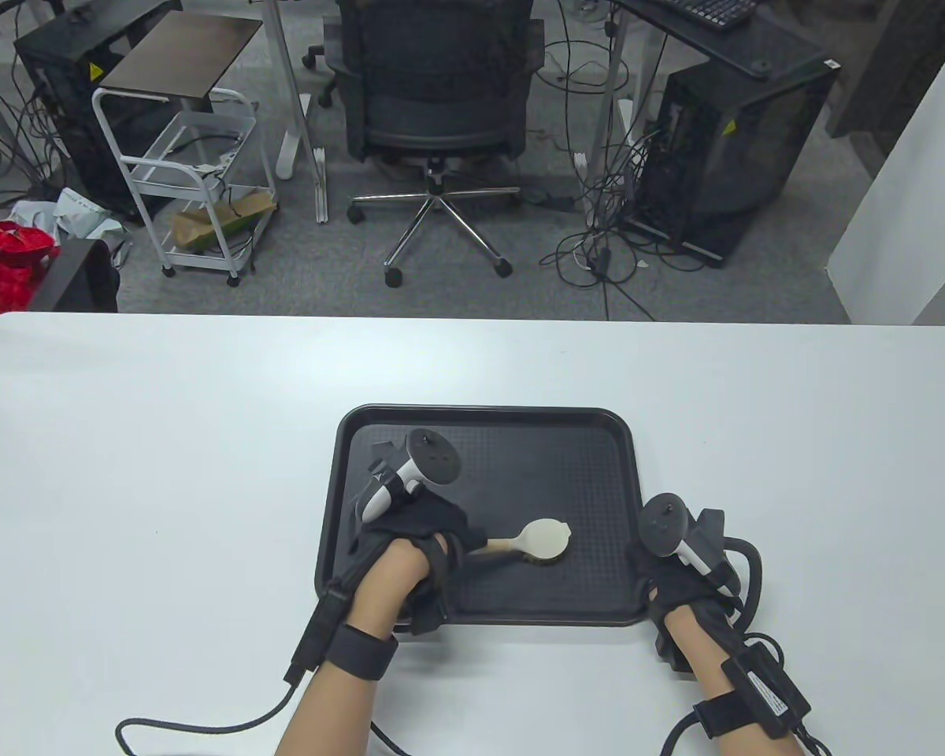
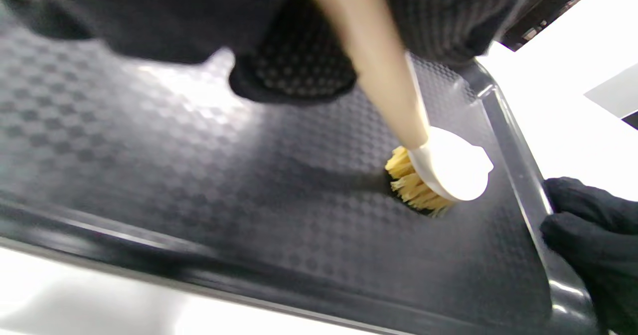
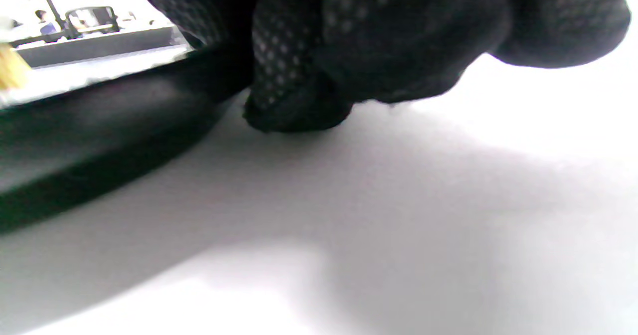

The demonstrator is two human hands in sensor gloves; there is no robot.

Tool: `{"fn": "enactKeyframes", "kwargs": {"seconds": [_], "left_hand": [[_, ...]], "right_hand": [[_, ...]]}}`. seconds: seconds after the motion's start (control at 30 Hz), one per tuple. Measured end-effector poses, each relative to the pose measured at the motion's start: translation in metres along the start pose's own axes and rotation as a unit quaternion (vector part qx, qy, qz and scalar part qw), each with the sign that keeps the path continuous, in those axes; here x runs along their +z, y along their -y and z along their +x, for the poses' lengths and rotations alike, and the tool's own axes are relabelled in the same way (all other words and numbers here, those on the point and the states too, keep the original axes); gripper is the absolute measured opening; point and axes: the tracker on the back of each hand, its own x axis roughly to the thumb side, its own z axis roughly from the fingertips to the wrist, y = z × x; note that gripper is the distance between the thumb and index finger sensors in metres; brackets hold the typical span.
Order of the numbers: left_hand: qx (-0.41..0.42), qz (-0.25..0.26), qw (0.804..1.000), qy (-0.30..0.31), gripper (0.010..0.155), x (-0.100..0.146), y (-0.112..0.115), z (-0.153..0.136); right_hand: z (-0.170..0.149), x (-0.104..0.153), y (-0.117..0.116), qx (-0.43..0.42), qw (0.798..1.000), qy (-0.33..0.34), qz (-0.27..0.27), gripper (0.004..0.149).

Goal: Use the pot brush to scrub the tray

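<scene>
So from the table view, the scrubbing looks like it's properly underway: the left hand (image 1: pixel 413 543) is wrapped around the wooden handle of the pot brush (image 1: pixel 537 542), and the brush head sits bristles-down on the floor of the black tray (image 1: pixel 488 416), roughly in the near-middle part. The right hand (image 1: pixel 677 579) is parked at the tray's right edge near the front corner, I'd guess bracing it so it doesn't slide. I can't tell how much of the tray has been covered, there's no soap or dirt showing, so no real clue what's left. The tray sits on a plain white table (image 1: pixel 165 441), and past it there's an office chair (image 1: pixel 439 102), a small white cart (image 1: pixel 197 181) and computer towers with a mess of cables on grey carpet. Left wrist view: yellowish bristles pressed onto the tray's textured diamond-pattern floor, close to the right wall, handle running up into the gloved fingers (image 2: pixel 294 71). Right wrist view: gloved fingertips (image 3: pixel 294 105) touching the table right against the tray rim; whether they actually grip the rim I can't tell, they look curled rather than spread.
</scene>
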Motion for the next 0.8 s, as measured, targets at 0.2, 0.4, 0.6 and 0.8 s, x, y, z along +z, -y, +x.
{"fn": "enactKeyframes", "kwargs": {"seconds": [0.2,0.4,0.6,0.8], "left_hand": [[0.006,-0.018,0.999,-0.029,0.058,0.003,-0.016,-0.030],[0.024,0.007,0.997,-0.069,0.058,0.014,-0.036,-0.065],[0.050,0.019,0.995,-0.089,0.057,0.022,-0.048,-0.098],[0.094,0.023,0.990,-0.107,0.055,0.025,-0.054,-0.134]], "right_hand": [[0.000,0.000,0.000,0.000,1.000,0.000,0.000,0.058],[0.000,0.000,0.000,0.000,1.000,0.000,0.001,0.058],[0.000,0.000,0.000,0.000,1.000,0.000,0.001,0.058],[0.000,0.000,0.000,0.000,1.000,0.000,0.001,0.058]]}}
